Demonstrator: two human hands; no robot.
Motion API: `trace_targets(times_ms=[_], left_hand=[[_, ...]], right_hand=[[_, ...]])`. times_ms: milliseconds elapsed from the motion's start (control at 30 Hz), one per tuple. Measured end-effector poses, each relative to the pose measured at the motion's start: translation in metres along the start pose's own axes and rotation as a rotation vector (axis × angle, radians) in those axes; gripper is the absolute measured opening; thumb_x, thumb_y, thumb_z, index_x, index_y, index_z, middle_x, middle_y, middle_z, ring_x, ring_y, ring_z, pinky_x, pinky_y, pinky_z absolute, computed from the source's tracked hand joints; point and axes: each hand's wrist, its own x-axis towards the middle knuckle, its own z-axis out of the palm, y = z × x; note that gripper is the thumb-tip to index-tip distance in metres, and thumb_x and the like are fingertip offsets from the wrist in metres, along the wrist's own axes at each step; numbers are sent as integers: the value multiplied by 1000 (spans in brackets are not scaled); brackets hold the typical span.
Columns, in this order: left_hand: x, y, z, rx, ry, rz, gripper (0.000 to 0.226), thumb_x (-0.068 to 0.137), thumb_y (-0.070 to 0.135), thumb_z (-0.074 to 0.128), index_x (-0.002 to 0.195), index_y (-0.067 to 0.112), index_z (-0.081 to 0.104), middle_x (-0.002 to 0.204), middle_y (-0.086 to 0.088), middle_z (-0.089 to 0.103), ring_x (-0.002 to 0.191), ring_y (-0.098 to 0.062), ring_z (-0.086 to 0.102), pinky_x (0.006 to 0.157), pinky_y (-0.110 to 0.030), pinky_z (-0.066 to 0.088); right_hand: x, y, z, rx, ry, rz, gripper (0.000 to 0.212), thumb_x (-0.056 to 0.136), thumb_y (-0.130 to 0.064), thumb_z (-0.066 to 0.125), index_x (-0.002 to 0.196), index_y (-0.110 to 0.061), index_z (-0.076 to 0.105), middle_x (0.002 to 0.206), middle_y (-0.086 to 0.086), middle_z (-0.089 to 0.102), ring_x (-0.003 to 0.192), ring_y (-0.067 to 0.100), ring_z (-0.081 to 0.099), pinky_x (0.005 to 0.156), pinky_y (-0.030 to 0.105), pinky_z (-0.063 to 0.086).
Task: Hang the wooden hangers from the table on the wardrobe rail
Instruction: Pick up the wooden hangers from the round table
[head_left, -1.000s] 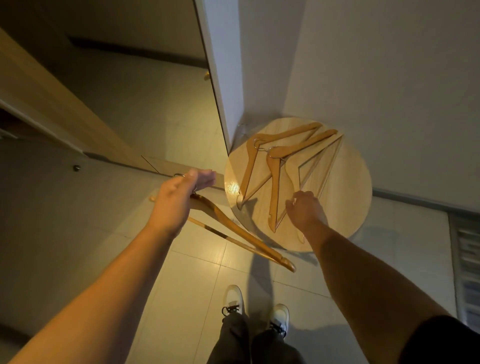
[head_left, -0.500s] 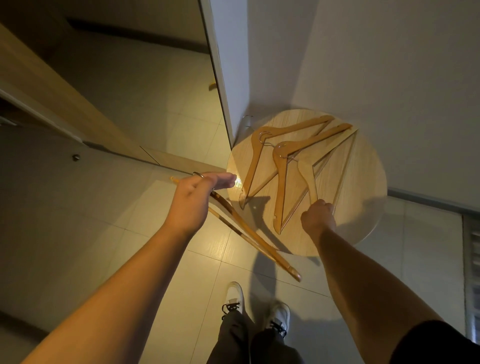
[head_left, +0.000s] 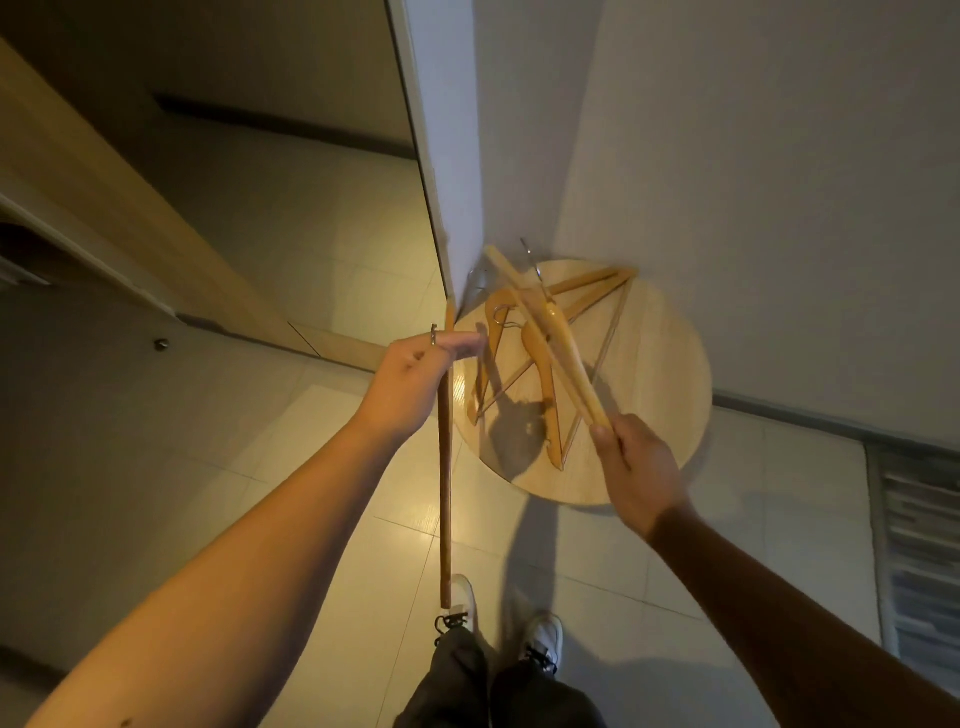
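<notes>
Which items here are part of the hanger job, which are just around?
Job:
- wooden hanger in left hand
- wooden hanger lifted by right hand
- two wooden hangers lying on the table
- round light-wood table

Around:
- white door edge
- white sneakers
- floor vent grille

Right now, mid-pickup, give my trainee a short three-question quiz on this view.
1. True or false: the left hand holds a wooden hanger seen edge-on over the floor.
2. The right hand grips its lifted hanger by: A) the metal hook, B) an arm's end, C) the trouser bar.
3. How many hangers lie flat on the round wooden table?

Key: 1 true; 2 B; 3 two, and.
</notes>
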Motion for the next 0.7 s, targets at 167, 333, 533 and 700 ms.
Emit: trace_targets(times_ms=[167, 333, 533, 700], left_hand=[[5, 21, 5, -31, 0, 45, 37, 100, 20, 37, 117, 22, 69, 108, -7, 71, 96, 7, 61, 76, -1, 44], [7, 29, 5, -34, 62, 76, 37, 98, 23, 36, 119, 32, 65, 114, 18, 68, 108, 15, 54, 82, -4, 38], [9, 23, -1, -109, 102, 57, 41, 97, 20, 39, 135, 17, 53, 135, 10, 55, 113, 21, 48, 83, 4, 37], [9, 19, -6, -157, 151, 14, 34, 98, 25, 43, 127, 19, 61, 125, 11, 64, 119, 4, 55, 78, 5, 38]], right_hand=[[-21, -41, 3, 6, -54, -69, 28, 102, -33, 38, 101, -16, 60, 78, -2, 59, 65, 5, 55, 57, 9, 44], [-21, -48, 14, 7, -20, -52, 21, 102, -33, 38, 92, -25, 55, 69, -13, 49, 60, -2, 50, 53, 0, 38], [-26, -49, 38, -89, -91, -113, 22, 102, -37, 35, 93, -29, 54, 70, -16, 47, 61, -4, 50, 49, 5, 36], [-24, -53, 56, -90, -153, -58, 32, 102, -39, 31, 95, -23, 58, 76, -10, 52, 63, -2, 51, 52, 6, 32]])
